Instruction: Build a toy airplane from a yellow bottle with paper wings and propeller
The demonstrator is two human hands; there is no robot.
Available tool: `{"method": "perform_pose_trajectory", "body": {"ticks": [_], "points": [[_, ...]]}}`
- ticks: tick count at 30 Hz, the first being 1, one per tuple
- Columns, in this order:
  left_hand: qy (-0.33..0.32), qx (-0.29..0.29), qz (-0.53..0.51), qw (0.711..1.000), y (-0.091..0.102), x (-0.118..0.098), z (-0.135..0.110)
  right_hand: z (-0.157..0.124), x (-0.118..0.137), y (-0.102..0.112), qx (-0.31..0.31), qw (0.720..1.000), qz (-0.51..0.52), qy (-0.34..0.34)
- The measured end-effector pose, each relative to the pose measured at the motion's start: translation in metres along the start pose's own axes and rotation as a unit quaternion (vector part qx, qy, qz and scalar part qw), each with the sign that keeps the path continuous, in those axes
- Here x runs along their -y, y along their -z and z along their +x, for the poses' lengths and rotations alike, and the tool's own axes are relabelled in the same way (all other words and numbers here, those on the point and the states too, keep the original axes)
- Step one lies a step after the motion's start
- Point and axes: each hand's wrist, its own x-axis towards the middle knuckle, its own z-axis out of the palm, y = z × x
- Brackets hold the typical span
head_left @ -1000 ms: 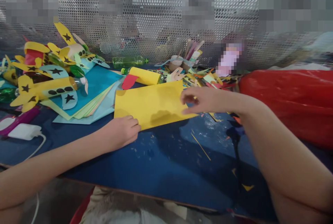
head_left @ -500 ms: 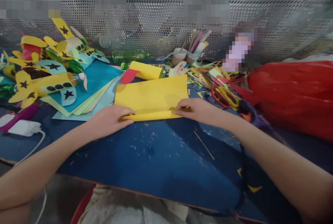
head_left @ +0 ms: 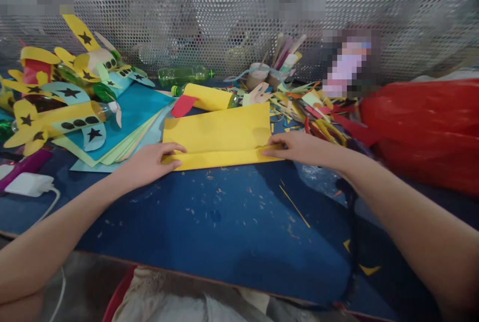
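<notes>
At the far left a white plastic power adapter (head_left: 32, 184) with its cable lies on the blue bench (head_left: 209, 247); beyond it rests a yellow paper-and-bottle aeroplane (head_left: 78, 111) with black stars and ovals, overlapping a fanned stack of blue and pale green paper (head_left: 123, 107), whose near corner lies beside the left hand (head_left: 149, 162); that hand's thumb and fingertips seem to pinch the left end of a strip turned up along the near edge of the yellow rectangular paper sheet (head_left: 219, 130); the sheet lies flat at mid-bench between both hands, and the step in hand looks like folding that edge over; setting the crease would call for keeping the strip level while pressing along it; a red rounded paper piece (head_left: 183, 106) and a green bottle wrapped in yellow paper (head_left: 209, 97) sit close behind the sheet and might crowd it if it were pushed away; the right hand (head_left: 294, 148) seems to pinch the strip's other end; past it, scissors with red and yellow handles (head_left: 326, 131) lie among paper scraps, partly hidden; at far right bulges a glossy red plastic bag (head_left: 422, 132), near the right forearm.
</notes>
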Motion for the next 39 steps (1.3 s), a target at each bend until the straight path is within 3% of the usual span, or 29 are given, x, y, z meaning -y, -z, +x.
{"method": "perform_pose_trajectory", "body": {"ticks": [7, 23, 27, 30, 34, 39], "points": [[0.006, -0.013, 0.017, 1.000, -0.002, 0.000, 0.000, 0.004, 0.000, -0.006, -0.027, 0.999, -0.021, -0.007], [-0.008, -0.021, 0.019, 1.000, -0.009, 0.004, 0.000, 0.001, -0.002, -0.006, 0.039, 0.998, 0.022, 0.034], [-0.068, -0.058, 0.043, 0.995, -0.014, 0.008, -0.002, 0.001, -0.004, -0.007, 0.041, 0.998, 0.032, 0.036], [-0.174, -0.090, 0.084, 0.977, -0.019, 0.010, -0.002, 0.001, -0.005, -0.007, 0.038, 0.998, 0.042, 0.038], [-0.313, -0.020, 0.123, 0.941, -0.026, 0.009, -0.002, 0.001, -0.003, -0.007, 0.041, 0.998, 0.045, 0.033], [-0.300, 0.019, 0.170, 0.938, -0.031, -0.001, -0.003, 0.000, 0.000, -0.005, 0.041, 0.998, 0.035, 0.030]]}}
